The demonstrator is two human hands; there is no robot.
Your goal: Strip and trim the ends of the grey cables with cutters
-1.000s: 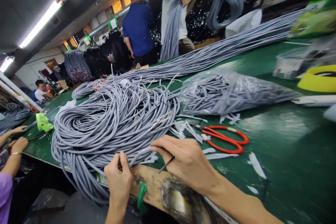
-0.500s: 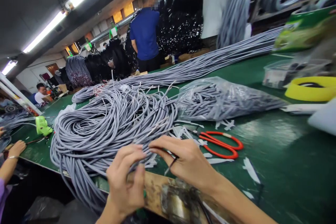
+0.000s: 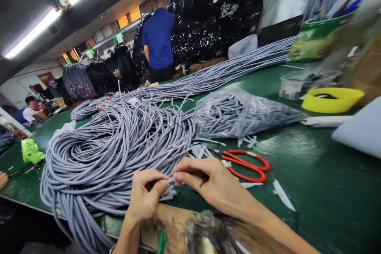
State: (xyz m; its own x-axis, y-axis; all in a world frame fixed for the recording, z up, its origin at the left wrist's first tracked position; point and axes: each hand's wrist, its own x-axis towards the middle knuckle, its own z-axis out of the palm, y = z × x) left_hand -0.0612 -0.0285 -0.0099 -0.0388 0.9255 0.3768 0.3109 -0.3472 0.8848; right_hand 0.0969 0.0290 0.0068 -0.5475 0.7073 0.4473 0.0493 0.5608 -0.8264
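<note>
My left hand [image 3: 147, 192] pinches a short end of grey cable [image 3: 171, 180] between thumb and index finger. On the other side of that end, my right hand [image 3: 205, 176] has its thumb and forefinger pressed together on it, and a small dark piece shows at its curled fingers. The fingertips of both hands nearly meet. Just behind them lies a large coil of grey cables [image 3: 119, 139]. Red-handled scissors [image 3: 248, 166] rest on the green table [image 3: 327, 190] to the right of my right hand.
A clear bag of short grey cables [image 3: 238, 113] lies behind the scissors. At the right are a yellow dish [image 3: 331, 101] and a plastic box [image 3: 291, 85]. A wooden board [image 3: 169, 222] with a metal device is below my hands. A person in blue [image 3: 157, 39] stands beyond the table.
My left hand's fingers have closed into a pinch, and both hands' fingertips have come together at the cable end. The view has shifted, and a co-worker's hand at the left is now mostly out of frame.
</note>
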